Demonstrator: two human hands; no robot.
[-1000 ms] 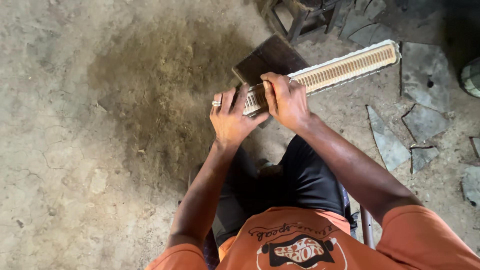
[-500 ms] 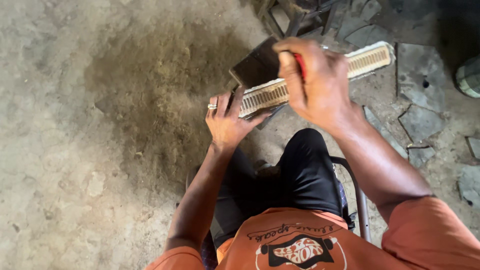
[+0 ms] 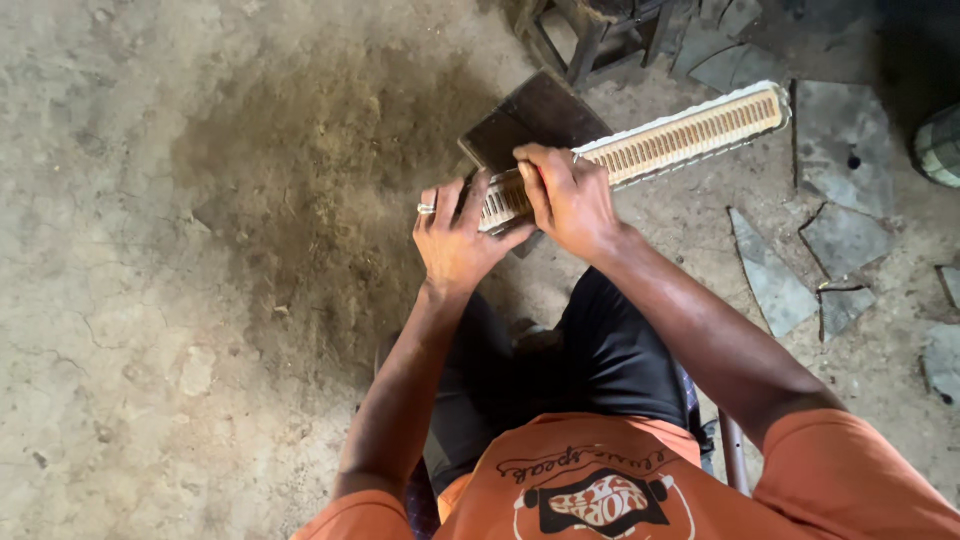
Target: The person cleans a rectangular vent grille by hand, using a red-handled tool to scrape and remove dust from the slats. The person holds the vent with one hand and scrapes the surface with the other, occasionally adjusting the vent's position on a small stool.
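The person sits with both arms reaching forward and down from orange short sleeves, knees apart in dark trousers. The left forearm runs almost straight ahead, elbow bent only a little, wrist in line with it. The left hand (image 3: 458, 238) shows its back to the camera, fingers spread and curled in a grip, a ring on one finger. The right arm comes in from the right at a slant, elbow bent more. The right hand (image 3: 570, 198) lies just beside the left, knuckles up, fingers folded tight in a closed grasp, thumb tucked toward the left hand.
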